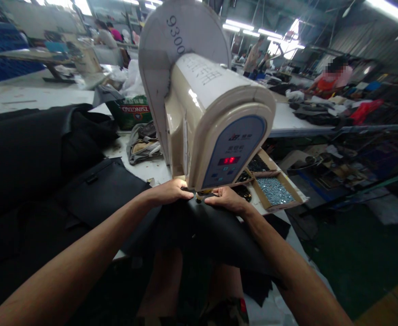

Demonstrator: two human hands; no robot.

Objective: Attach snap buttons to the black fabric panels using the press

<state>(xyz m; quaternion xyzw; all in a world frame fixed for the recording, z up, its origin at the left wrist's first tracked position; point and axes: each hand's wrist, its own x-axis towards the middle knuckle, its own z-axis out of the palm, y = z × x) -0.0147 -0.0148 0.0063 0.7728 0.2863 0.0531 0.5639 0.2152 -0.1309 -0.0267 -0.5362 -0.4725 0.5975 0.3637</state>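
Note:
A black leather-like sheet [219, 231] lies under the head of a beige riveting machine [192, 104] and drapes down over my lap. My left hand [170, 192] pinches its far edge on the left of the machine's small brass-coloured tip [198, 198]. On the tip's other side my right hand [229, 199] grips the same edge, thumb on top. Both thumbs point in towards the tip, close to it but apart. The fingers under the sheet are partly hidden. A red digital display glows on the front panel [235, 149].
A divided box [299, 199] with many small silvery metal parts stands right of the machine. Stacked black pieces [107, 190] and a large black heap [22, 158] lie left. Behind are a green bag [131, 111] and a grey cloth bundle [144, 145]. Other people work farther off.

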